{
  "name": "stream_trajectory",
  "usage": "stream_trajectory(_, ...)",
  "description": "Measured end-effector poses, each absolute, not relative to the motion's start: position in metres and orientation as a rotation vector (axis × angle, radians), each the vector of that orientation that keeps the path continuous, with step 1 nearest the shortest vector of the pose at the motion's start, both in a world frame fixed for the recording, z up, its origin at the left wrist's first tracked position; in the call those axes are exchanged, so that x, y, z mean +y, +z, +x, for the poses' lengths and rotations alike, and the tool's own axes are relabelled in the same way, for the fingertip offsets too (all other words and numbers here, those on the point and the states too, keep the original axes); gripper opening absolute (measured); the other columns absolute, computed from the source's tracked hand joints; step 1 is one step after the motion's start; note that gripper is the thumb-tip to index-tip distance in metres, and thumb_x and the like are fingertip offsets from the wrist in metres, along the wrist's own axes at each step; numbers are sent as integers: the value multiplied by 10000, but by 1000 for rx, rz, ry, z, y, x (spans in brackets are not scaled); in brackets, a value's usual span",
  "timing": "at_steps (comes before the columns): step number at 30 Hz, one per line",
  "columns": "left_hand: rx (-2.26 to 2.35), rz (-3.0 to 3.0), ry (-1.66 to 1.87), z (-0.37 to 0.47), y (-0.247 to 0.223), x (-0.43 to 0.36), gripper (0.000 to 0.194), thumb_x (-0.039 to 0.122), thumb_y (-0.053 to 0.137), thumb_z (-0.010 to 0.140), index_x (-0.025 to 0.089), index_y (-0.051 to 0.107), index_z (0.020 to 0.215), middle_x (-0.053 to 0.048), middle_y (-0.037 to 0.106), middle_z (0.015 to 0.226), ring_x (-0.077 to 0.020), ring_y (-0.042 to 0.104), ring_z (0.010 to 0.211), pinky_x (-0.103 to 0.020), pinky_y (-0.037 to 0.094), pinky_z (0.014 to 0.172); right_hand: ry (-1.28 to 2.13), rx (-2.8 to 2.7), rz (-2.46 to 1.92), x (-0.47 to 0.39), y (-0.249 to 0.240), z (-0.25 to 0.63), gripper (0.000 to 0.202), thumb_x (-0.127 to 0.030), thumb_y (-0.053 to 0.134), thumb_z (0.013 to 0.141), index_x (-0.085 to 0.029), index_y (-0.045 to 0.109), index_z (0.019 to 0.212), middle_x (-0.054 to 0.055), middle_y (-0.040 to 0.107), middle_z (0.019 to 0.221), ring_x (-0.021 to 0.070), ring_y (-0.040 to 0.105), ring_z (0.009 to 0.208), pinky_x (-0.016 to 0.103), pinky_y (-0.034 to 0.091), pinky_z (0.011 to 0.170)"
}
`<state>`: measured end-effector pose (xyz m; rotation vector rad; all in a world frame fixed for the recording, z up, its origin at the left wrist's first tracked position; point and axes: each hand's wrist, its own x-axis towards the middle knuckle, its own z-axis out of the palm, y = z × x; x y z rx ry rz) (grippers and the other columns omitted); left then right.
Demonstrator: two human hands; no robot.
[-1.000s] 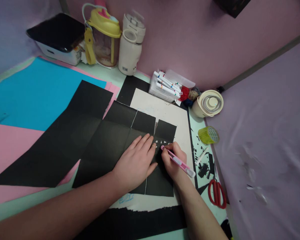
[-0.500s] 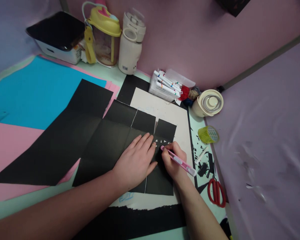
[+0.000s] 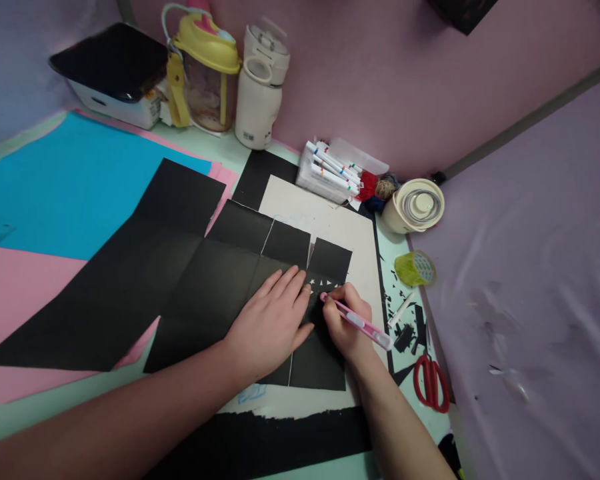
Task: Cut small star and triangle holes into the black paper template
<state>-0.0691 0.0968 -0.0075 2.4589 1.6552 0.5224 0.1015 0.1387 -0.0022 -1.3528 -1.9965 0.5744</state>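
Note:
My left hand (image 3: 270, 323) lies flat with fingers stretched out, pressing on a folded sheet of black card (image 3: 220, 280). Small stars and triangles are cut through the card just right of my fingertips, showing white. My right hand (image 3: 349, 320) is wrapped around a pink craft knife (image 3: 357, 321), its tip end down at the card beside the cut-outs. The blade itself is too small to make out. Under the black card lies a white board (image 3: 330, 207) with faint blue marks.
Red-handled scissors (image 3: 431, 383), black scraps (image 3: 405, 338), a white pen (image 3: 403, 309) and a yellow-green tape roll (image 3: 414, 269) lie at right. Behind stand a marker box (image 3: 325, 183), a cream container (image 3: 414, 205), a white bottle (image 3: 259, 100) and a yellow-lidded cup (image 3: 207, 80). Blue sheet (image 3: 80, 180) at left.
Both hands and the craft knife stay practically where they were on the black card. The whole view has shifted very slightly.

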Motion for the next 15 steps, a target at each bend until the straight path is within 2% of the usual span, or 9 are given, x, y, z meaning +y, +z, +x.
stream_trajectory(15, 1653, 2467, 507, -69, -6, 97, 507, 416, 520, 931, 87, 546, 1317, -175, 441, 1475, -309, 323, 1417, -451, 255, 1170, 555, -1918, -1354, 140, -1, 101, 134, -242, 546, 855, -215, 513, 729, -20, 574, 631, 126, 512, 543, 237, 403, 527)
